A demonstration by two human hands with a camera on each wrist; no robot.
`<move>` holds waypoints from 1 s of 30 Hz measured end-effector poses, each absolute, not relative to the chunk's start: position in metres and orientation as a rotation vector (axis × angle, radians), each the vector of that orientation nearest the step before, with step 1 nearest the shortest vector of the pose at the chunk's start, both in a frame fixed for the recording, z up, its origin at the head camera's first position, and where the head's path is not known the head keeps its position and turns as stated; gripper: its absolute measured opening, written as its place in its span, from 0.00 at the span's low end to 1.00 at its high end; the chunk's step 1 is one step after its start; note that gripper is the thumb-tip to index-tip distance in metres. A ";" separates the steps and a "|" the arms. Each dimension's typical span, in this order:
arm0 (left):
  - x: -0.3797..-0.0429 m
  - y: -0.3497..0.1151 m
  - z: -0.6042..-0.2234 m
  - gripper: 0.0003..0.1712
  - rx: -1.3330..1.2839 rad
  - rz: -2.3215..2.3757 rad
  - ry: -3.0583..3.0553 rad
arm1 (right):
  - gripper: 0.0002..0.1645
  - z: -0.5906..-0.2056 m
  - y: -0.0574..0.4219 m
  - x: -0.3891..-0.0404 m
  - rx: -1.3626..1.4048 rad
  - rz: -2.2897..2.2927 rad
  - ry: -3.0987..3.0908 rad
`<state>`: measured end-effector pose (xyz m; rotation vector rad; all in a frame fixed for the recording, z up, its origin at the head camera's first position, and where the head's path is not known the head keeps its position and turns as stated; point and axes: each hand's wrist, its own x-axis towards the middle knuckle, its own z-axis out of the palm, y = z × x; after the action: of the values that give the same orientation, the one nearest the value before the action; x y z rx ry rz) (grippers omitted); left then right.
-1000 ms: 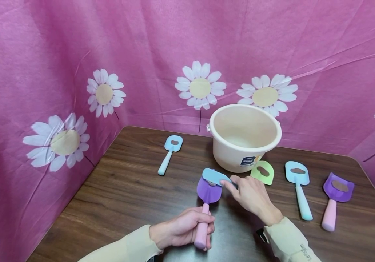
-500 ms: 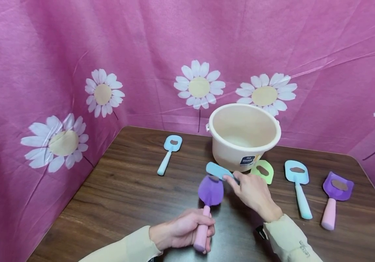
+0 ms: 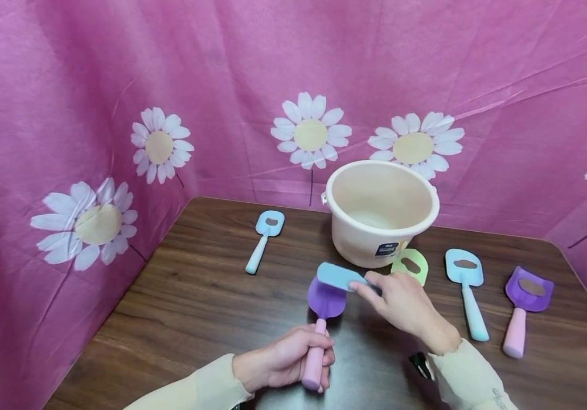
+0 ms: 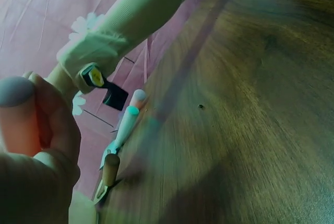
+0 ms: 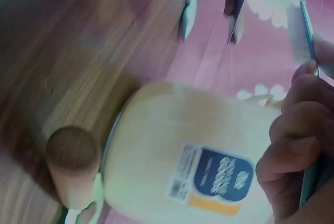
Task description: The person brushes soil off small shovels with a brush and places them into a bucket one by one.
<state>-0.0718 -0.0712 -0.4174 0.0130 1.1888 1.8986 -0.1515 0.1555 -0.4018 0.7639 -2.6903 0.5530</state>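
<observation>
My left hand (image 3: 298, 356) grips the pink handle of a purple toy shovel (image 3: 326, 302), its blade pointing away from me. In my right hand (image 3: 406, 304) I hold a light blue spatula (image 3: 340, 276) by its near end. The flat spatula blade overlaps the far tip of the purple shovel and hides that part. In the right wrist view, the spatula (image 5: 307, 25) shows edge-on beyond the curled fingers (image 5: 295, 153). The left wrist view shows the pink handle's rounded end (image 4: 18, 114) inside my left fist.
A cream bucket (image 3: 370, 245) stands at the back of the wooden table (image 3: 180, 319). A green shovel (image 3: 410, 265) lies by it, partly behind my right hand. Blue shovels lie left (image 3: 265, 239) and right (image 3: 464, 267); another purple shovel (image 3: 529, 293) is far right. Brown patches mark their blades.
The spatula lifted off the purple shovel's tip, baring a brown patch there, then came back left over it. The purple shovel shifted slightly toward me and back. My right wrist moved right.
</observation>
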 end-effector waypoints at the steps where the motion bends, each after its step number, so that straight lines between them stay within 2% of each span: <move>1: -0.072 -0.071 -0.417 0.10 0.003 1.910 1.196 | 0.26 -0.401 0.154 -0.149 0.801 0.546 -2.682; 11: -0.067 -0.068 -0.415 0.11 -0.058 1.950 1.233 | 0.28 -0.402 0.141 -0.136 0.836 0.419 -2.868; 30: -0.053 -0.066 -0.421 0.11 -0.054 1.936 1.167 | 0.29 -0.409 0.152 -0.168 0.536 0.449 -2.841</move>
<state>-0.0526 -0.0658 -0.4212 -0.0541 1.1674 1.9364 -0.1681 0.1516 -0.4090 0.5358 -2.8410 0.4489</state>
